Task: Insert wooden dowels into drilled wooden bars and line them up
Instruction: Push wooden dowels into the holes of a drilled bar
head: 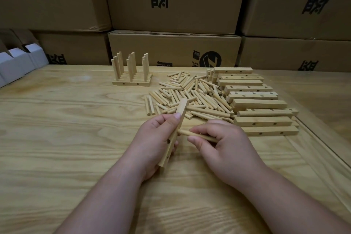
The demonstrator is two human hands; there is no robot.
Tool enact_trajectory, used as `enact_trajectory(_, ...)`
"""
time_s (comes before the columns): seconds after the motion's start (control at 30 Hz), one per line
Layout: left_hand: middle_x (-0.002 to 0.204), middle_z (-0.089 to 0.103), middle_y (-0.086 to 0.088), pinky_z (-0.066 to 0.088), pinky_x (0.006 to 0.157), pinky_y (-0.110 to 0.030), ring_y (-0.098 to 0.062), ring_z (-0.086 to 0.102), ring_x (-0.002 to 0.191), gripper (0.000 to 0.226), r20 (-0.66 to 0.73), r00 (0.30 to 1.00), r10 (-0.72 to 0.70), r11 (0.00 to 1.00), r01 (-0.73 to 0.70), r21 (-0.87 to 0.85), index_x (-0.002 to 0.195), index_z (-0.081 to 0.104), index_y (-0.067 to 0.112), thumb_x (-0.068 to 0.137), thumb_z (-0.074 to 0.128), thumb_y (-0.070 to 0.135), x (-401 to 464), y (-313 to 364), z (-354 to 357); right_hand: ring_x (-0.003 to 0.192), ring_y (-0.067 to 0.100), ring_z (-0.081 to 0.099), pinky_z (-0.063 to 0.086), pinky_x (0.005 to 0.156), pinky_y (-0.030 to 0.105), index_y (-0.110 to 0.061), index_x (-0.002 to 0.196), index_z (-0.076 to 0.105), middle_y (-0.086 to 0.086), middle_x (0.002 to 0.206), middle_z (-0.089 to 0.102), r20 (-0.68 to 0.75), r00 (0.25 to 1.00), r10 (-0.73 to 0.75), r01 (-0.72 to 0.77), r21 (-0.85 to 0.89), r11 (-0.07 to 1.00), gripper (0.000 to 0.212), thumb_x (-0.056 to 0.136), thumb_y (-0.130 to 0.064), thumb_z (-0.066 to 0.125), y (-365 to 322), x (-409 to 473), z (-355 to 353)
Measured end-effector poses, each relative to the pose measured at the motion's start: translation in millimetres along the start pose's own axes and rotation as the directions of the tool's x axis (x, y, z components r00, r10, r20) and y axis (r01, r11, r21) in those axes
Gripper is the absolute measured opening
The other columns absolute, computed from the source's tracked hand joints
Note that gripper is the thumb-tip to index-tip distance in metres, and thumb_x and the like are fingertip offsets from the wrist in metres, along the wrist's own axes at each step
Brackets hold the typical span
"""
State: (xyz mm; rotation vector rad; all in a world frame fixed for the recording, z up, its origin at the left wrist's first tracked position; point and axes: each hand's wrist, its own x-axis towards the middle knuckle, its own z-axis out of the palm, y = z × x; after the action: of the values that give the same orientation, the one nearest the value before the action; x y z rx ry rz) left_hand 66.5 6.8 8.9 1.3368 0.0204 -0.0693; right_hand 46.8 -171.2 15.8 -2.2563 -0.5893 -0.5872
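Here the left hand (152,138) grips one drilled bar (175,131), the right hand's (224,148) fingers pinch one dowel (191,133), its far end hidden, and the loose dowel pile (190,95) defies counting.

Pale matt wooden dowels (190,93); smooth bars (260,103); glossy grained tabletop (66,138)

Behind the worktop I see stacked cardboard boxes (174,0) printed with large black Chinese characters, upside down and partly cropped. I can read 头盔 and 公司 on them. One lower box (171,49) carries a round black logo (211,60); its mark is unclear to me.
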Motion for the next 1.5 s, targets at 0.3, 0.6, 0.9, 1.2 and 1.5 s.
enact_trajectory(0.3,0.061,0.058,0.000,0.045,0.044,-0.023,-0.010,0.052,0.048,0.037,0.010,1.000,0.021,1.000,-0.021,-0.013,0.088,0.073,0.018,0.069,0.074,0.050,-2.7,2.2,1.7,0.091,0.003,0.065,0.052,0.081,0.022,-0.020,0.106,0.079,-0.012,0.093,0.074,0.031,0.999,0.031,-0.030,-0.015,0.999,0.027,0.090,-0.035,0.063,-3.9,-1.5,8.0)
enact_trajectory(0.6,0.061,0.059,0.002,0.046,0.046,-0.022,-0.009,0.054,0.050,0.024,-0.005,0.997,0.081,0.995,-0.081,0.058,0.076,0.075,0.029,0.068,0.075,0.051,-6.4,2.7,5.3,0.089,0.015,0.065,0.049,0.070,0.017,-0.050,0.086,0.071,-0.002,0.095,0.073,0.152,0.960,0.234,-0.269,0.285,0.920,0.023,0.094,-0.028,0.068,-6.0,-1.5,8.1)
enact_trajectory(0.9,0.066,0.064,0.008,0.048,0.051,-0.019,-0.003,0.058,0.056,0.021,0.000,0.984,0.180,0.982,-0.180,0.057,0.080,0.078,0.030,0.070,0.075,0.048,-10.1,3.0,4.8,0.067,-0.004,0.067,0.046,0.058,0.009,-0.030,0.083,0.079,-0.018,0.067,0.072,0.263,0.896,0.359,-0.440,0.414,0.797,0.017,0.094,-0.025,0.068,-9.3,3.6,0.6)
enact_trajectory(1.2,0.076,0.072,0.007,0.051,0.058,-0.019,-0.006,0.062,0.065,0.021,-0.005,0.970,0.241,0.963,-0.239,0.128,0.097,0.080,0.037,0.079,0.071,0.044,-10.0,3.9,3.9,0.051,-0.010,0.056,0.039,0.050,0.006,-0.020,0.095,0.078,-0.024,0.052,0.059,0.226,0.894,0.387,-0.447,0.502,0.740,0.011,0.094,-0.024,0.068,-2.1,0.5,7.2)
enact_trajectory(1.5,0.072,0.071,-0.002,0.046,0.044,-0.025,-0.010,0.060,0.054,0.026,-0.494,0.865,0.086,0.965,-0.196,-0.175,0.088,0.075,0.016,0.098,0.061,0.034,5.7,12.0,-13.8,0.116,-0.002,0.056,0.041,0.096,0.013,-0.023,0.127,0.068,-0.013,0.124,0.065,-0.115,0.909,0.400,-0.371,0.212,0.904,0.037,0.096,-0.037,0.053,7.1,5.1,-2.6)
